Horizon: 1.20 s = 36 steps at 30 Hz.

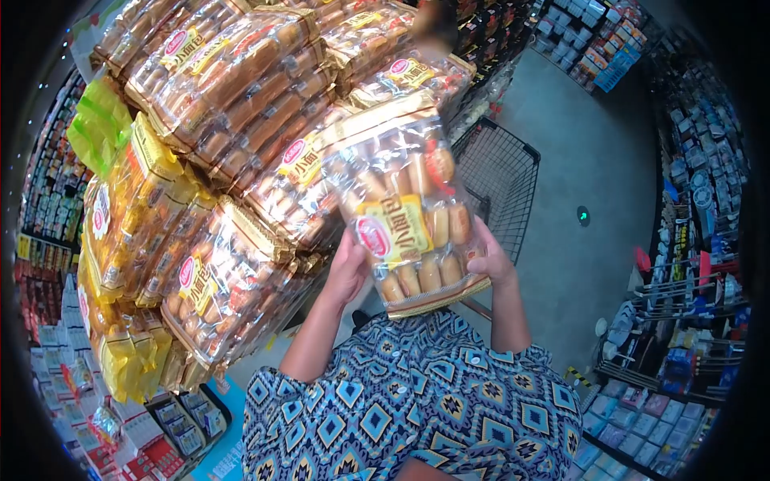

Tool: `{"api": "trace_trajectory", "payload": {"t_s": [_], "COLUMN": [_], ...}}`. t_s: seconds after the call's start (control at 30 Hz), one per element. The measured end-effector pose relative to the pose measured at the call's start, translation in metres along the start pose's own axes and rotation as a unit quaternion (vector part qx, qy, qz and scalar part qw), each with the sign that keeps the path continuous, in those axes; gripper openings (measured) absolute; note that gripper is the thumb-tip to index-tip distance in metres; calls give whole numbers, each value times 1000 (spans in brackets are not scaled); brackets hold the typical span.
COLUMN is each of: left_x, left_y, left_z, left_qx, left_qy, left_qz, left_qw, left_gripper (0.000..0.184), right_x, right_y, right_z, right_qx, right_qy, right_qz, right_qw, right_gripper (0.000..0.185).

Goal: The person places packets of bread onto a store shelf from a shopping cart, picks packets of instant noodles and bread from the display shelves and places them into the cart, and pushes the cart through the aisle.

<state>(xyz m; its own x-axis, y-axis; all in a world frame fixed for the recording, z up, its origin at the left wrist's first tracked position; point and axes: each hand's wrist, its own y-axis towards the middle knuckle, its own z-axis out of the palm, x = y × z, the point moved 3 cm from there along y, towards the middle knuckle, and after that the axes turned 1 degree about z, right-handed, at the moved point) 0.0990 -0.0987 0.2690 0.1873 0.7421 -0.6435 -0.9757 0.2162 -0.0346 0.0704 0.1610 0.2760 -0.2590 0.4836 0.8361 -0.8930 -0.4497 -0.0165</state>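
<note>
A large clear bag of small bread rolls [437, 220] with a yellow and red label is held up in front of my patterned shirt. My left hand [350, 264] grips its left edge, the fingers partly hidden by the bag. On the right edge, my right hand [491, 258] holds on with the thumb over the front. Just left of the held bag, similar bread bags [224, 280] lie in tall stacks.
Yellow-wrapped packs [132, 216] and a green plastic bag [100, 124] are at the left of the stacks. A wire shopping cart [513, 172] stands behind the held bag, on the grey aisle floor [581, 152]. Stocked shelves [706, 152] line the right side.
</note>
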Motion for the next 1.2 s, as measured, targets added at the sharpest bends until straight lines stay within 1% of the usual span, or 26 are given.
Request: {"api": "trace_trajectory", "payload": {"t_s": [0.07,0.1,0.2,0.27,0.33,0.37,0.4,0.47,0.5,0.53,0.6,0.63,0.67,0.7,0.73,0.77,0.8,0.87,0.9,0.93,1.0,1.03,1.07,1.13,1.17,1.2], "left_x": [-1,0,0,6,12,10,13,9,7,6,5,2,-2,-3,-4,-3,0,15,23,29,37,43,48,62,70,81], "left_y": [-1,-5,-15,-22,-28,-30,-32,-36,-36,-37,-37,-35,-32,-27,-21,-16,-13,-9,-13,-11,-16,-22,-31,-43,-52,-61], "left_z": [-12,-15,-22,-34,-46,-37,-44,-44,-41,-41,-42,-34,-24,-12,2,11,11,5,-15,-16,-14,-27,-41,-73,-90,-108], "left_qx": [-58,-88,-102,-100,-100,-102,-110,-118,-119,-123,-93,-74,-57,-56,-37,-18,-19,30,53,61,40,9,-6,-79,-129,-134], "left_qy": [97,60,69,59,63,47,81,115,119,123,130,131,131,130,118,106,106,135,142,140,164,168,168,139,127,125], "left_qz": [20,24,45,36,54,53,53,58,56,58,48,51,56,54,57,61,62,-31,-45,-76,-102,-124,-125,-181,-192,-191], "left_qw": [993,994,991,993,992,992,989,985,984,983,986,987,988,988,991,992,992,990,987,985,980,978,978,970,964,964], "left_gripper": [64,58,57,55,52,50,57,60,61,63,68,70,72,72,77,82,82,80,73,65,58,53,53,43,40,40], "right_x": [3,2,-9,-9,-10,-13,-16,-18,-23,-26,-28,-31,-31,-29,-27,-27,-25,-17,-18,-16,-14,-14,-15,20,19,13], "right_y": [2,2,6,10,11,13,14,17,17,17,16,15,14,13,12,11,10,6,4,3,7,8,10,19,21,21], "right_z": [11,12,4,7,12,18,24,31,32,31,27,21,16,10,4,-5,-13,-37,-45,-58,-102,-132,-156,-148,-165,-190], "right_qx": [57,76,84,82,59,58,56,29,32,22,33,29,26,14,3,-9,-8,-67,-122,-174,-187,-204,-222,-255,-254,-261], "right_qy": [-84,-92,-91,-72,-56,-85,-114,-193,-94,-94,-39,-44,-44,-4,37,37,37,61,67,76,110,149,185,206,207,218], "right_qz": [24,24,15,25,24,34,44,20,26,21,-18,-44,-43,-53,-62,-83,-82,-104,-118,-128,-147,-141,-136,-167,-161,-146], "right_qw": [995,993,992,994,996,994,991,981,995,995,999,998,998,998,997,996,996,990,983,973,965,957,947,930,931,929], "right_gripper": [109,107,104,103,101,102,102,103,101,101,99,96,96,96,96,91,91,85,80,76,63,57,51,47,47,47]}}
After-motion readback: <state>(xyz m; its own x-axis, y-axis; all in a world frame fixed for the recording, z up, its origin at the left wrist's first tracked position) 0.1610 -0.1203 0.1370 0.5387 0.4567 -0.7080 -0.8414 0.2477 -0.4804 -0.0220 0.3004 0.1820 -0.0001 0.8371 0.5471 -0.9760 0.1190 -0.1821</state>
